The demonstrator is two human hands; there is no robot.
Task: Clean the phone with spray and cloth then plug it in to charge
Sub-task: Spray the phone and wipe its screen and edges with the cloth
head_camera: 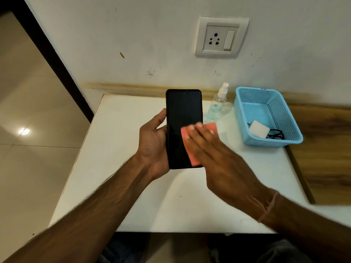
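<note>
The left hand cradles the phone above the white table, thumb curled over its left edge and palm under its back, so the dark screen faces up and is braced against pressure. A pink cloth lies on the lower right part of the screen. The right hand presses it down with straight, flat fingers, clenching nothing, which spreads the wipe over a broad patch of glass. Just right of the phone the clear spray bottle stands upright on the table, ungripped and near enough to reach. Above it on the wall is the socket. Further right, the blue basket holds the white charger and its black cable, apparently waiting for the plugging-in step, which I judge not yet begun
</note>
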